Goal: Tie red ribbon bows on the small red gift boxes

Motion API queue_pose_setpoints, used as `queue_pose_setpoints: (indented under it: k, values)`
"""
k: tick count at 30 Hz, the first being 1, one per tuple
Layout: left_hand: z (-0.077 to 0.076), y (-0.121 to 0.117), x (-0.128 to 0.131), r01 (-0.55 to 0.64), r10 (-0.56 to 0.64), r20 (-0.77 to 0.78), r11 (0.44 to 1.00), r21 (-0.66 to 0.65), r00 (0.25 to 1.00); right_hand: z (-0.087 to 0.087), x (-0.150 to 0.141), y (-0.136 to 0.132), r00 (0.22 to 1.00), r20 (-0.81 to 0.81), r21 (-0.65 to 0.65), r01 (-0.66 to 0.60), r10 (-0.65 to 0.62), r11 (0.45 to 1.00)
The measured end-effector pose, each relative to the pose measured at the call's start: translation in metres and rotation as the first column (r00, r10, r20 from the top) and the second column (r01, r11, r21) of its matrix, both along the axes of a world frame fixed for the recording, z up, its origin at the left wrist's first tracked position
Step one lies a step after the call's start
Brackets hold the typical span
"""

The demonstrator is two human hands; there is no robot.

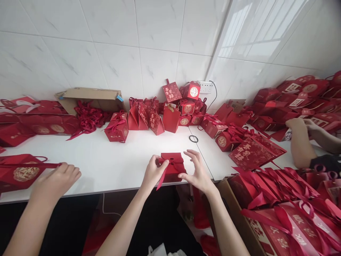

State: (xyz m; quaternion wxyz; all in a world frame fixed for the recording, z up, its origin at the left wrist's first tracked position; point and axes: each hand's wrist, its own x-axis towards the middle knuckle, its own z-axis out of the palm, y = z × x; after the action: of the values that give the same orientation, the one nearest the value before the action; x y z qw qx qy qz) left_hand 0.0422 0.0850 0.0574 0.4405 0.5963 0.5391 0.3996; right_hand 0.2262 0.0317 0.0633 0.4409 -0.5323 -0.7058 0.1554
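A small red gift box (173,175) with a ribbon bow (176,162) on top sits at the table's front edge. My left hand (153,172) pinches the red ribbon at the bow's left side, and a ribbon tail hangs down below the thumb. On the box's other side my right hand (198,173) is spread, thumb and fingers apart around the right edge. Its thumb is close to the box; whether it touches I cannot tell. Behind these lies a black elastic ring (193,138) on the white table (144,144).
To the left a co-worker's hand (60,177) pulls ribbon on a red box (21,174); another person's hands (301,129) work at far right. Red boxes line the tiled wall. A carton (241,217) of ribboned boxes stands front right; a ribbon heap (89,117) spills from cardboard.
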Motion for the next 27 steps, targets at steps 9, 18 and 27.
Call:
queue_pose_setpoints:
  k: [9,18,27]
  values:
    - [0.012,-0.017,-0.009,0.004,0.005,-0.223,0.999,0.04,0.975,-0.022,-0.006,0.012,0.989,-0.025,-0.262,-0.15,0.148,0.953]
    - [0.022,-0.014,-0.02,0.117,-0.108,0.075,0.985,-0.123,0.991,-0.017,-0.008,0.008,0.994,-0.06,-0.297,-0.101,0.087,0.949]
    - [0.013,-0.036,-0.027,0.336,-0.273,0.219,0.876,-0.345,0.937,-0.022,-0.004,0.009,0.991,-0.077,-0.286,-0.123,0.105,0.95]
